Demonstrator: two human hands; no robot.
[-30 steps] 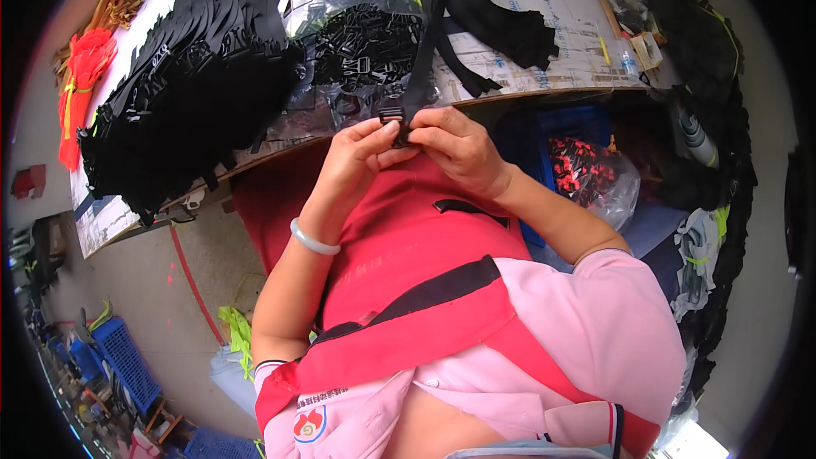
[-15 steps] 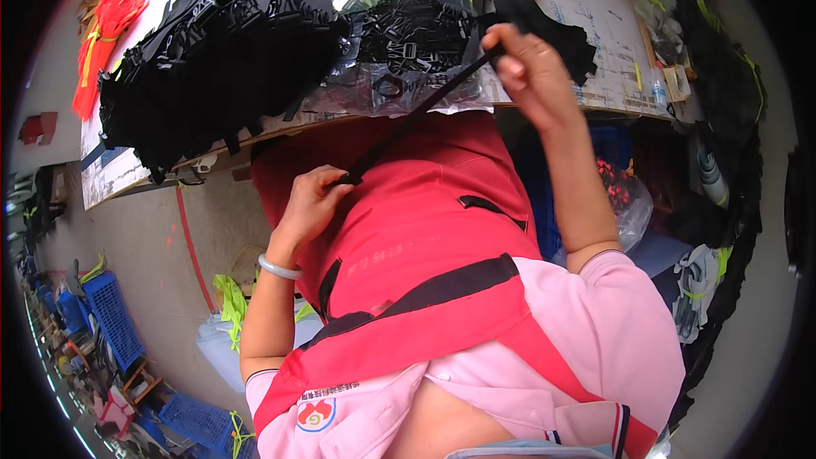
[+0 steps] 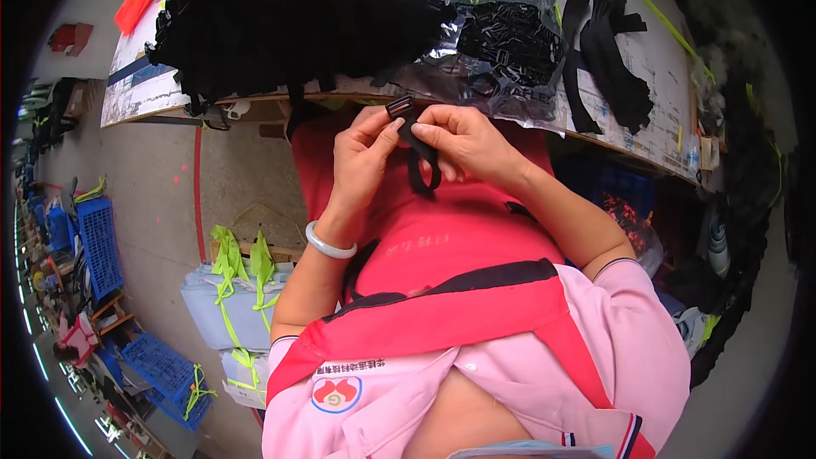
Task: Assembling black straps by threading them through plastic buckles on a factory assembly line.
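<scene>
Both hands are pinching one black strap [image 3: 422, 157] at the table's [image 3: 663, 132] near edge: the left hand [image 3: 361, 161] is closing on its small buckle [image 3: 399, 106], the right hand [image 3: 463, 140] is gripping the loop. Threading seems underway; next, I'd judge, comes pulling the webbing snug. Finished black straps [image 3: 289, 17] are piling up behind.

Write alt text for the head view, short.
Both hands, left hand and right hand, pinch a black strap with a small buckle over a red apron, at the edge of a table heaped with a pile of black straps.
</scene>
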